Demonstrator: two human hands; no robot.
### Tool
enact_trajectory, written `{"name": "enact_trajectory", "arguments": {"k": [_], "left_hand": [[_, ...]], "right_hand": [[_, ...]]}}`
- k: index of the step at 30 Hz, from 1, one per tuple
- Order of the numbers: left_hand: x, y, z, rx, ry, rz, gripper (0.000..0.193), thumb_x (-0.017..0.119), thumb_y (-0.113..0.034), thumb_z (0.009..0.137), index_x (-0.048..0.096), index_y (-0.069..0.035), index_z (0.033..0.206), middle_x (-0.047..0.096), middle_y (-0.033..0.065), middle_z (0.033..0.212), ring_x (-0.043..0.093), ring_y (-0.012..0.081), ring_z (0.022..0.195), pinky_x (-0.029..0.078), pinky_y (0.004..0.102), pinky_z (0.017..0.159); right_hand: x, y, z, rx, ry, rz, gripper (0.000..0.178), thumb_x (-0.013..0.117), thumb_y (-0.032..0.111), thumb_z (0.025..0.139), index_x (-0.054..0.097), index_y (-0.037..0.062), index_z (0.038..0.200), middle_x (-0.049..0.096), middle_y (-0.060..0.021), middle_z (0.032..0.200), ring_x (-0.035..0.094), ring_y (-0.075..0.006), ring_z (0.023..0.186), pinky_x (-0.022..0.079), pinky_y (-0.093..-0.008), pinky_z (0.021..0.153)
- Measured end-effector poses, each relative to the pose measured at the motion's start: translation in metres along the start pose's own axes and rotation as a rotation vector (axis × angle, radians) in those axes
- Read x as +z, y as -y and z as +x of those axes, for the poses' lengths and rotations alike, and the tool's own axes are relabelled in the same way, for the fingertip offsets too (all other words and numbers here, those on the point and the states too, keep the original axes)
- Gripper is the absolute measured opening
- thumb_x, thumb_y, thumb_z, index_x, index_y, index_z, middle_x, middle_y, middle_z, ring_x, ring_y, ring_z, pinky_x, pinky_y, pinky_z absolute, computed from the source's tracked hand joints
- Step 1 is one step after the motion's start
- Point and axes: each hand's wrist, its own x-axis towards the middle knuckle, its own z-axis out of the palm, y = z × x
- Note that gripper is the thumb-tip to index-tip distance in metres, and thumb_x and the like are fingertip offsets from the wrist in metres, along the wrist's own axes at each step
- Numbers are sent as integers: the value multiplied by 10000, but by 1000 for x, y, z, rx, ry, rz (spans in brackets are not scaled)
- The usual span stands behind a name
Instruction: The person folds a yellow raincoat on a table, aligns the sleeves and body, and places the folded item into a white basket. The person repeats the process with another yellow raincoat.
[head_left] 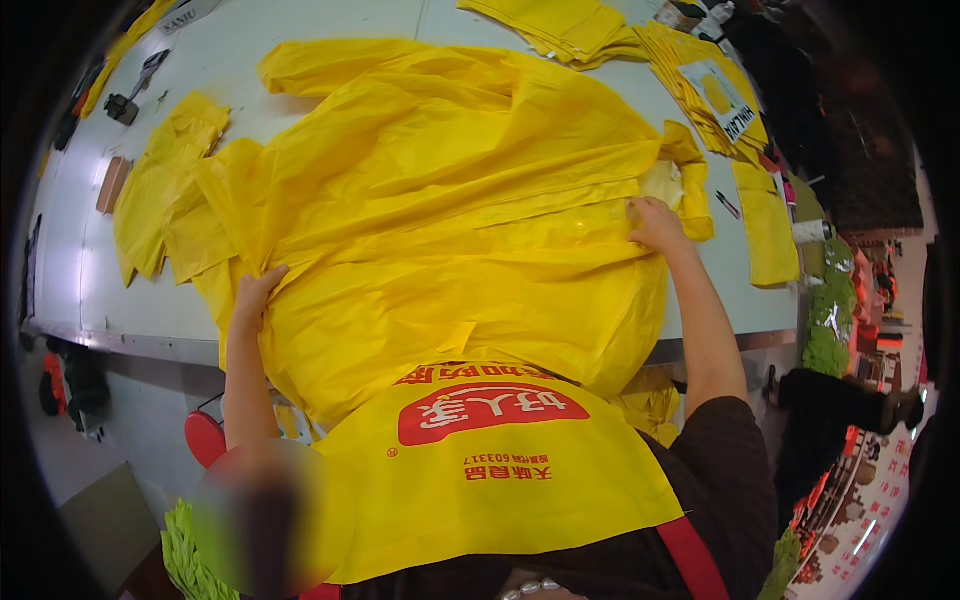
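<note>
A large yellow raincoat-like garment (400,180) lies spread across the table in front of me, its thin, shiny fabric creased. One sleeve reaches toward the far left, and a bunched, collar-like end is at the right. At the lower left, my left hand (258,295) is closed on the garment's edge, thumb on top. My right hand (655,225) grips the fabric beside the collar-like end, fingers curled over a long seam. Between the hands the seam runs nearly straight. The near part of the garment hangs over the table edge against my yellow apron (500,510).
Yellow cut pieces (165,190) and a brown block (112,185) lie at left, near a dark tool (122,108). Folded yellow stacks (560,28) occupy the far side. At right are a yellow strip (765,225), a pen (727,204) and a white thread spool (810,232).
</note>
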Motion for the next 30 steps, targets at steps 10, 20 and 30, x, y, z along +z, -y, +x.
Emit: {"name": "enact_trajectory", "arguments": {"k": [10,20,30], "left_hand": [[-3,-11,-16,61,108,-37,461,689,-115,750,529,73,1139,621,118,1010,607,198,856,498,308,742],[-17,-5,-18,59,336,-197,502,660,-27,736,504,25,1210,590,81,1139,573,194,1001,456,317,879],[-21,-10,-21,85,224,-239,532,649,-15,733,469,39,1231,583,117,1144,573,223,1021,459,330,890]], "right_hand": [[-8,-36,-18,-216,-94,-17,222,647,102,675,546,5,846,577,-177,879,559,-354,851,469,-410,745],[55,-35,-112,-68,-212,-85,71,503,20,768,522,28,700,538,-179,703,528,-392,715,419,-474,650],[-15,327,-23,-671,-239,798,260,587,230,822,605,-1,939,608,-171,863,589,-322,790,471,-389,709]]}}
